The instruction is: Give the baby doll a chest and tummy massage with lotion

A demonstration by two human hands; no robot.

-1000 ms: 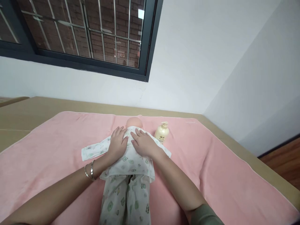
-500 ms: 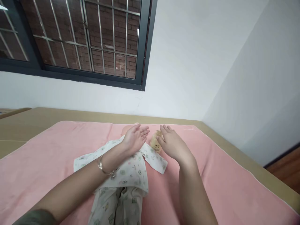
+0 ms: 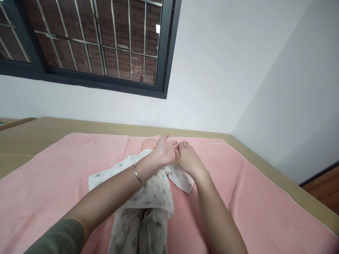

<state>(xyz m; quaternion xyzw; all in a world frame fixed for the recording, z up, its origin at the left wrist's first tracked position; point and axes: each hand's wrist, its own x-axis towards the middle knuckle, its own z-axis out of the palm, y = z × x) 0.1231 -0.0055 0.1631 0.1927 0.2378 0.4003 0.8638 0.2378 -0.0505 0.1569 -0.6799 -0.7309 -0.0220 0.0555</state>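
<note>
A baby doll (image 3: 148,144) in a white printed top (image 3: 156,190) and matching trousers (image 3: 153,231) lies on a pink mat, its head towards the wall. My left hand (image 3: 166,151) hovers over the doll's upper body, palm up, fingers stretched out, holding nothing I can see; a bracelet circles the wrist. Just to its right, my right hand (image 3: 188,157) is turned palm down with fingers extended, its fingertips at or against the left fingers. The yellowish bottle beside the doll's sleeve is almost wholly hidden behind my hands.
The pink mat (image 3: 222,197) covers most of a light wooden surface (image 3: 60,123). A white wall (image 3: 206,77) rises behind it, with a dark-framed barred window (image 3: 119,86) at upper left. Reddish-brown wood (image 3: 323,190) shows at the right edge.
My hands have come together: the left moved right, the right moved slightly left. The bottle, visible between them before, is now nearly covered. The view has shifted slightly.
</note>
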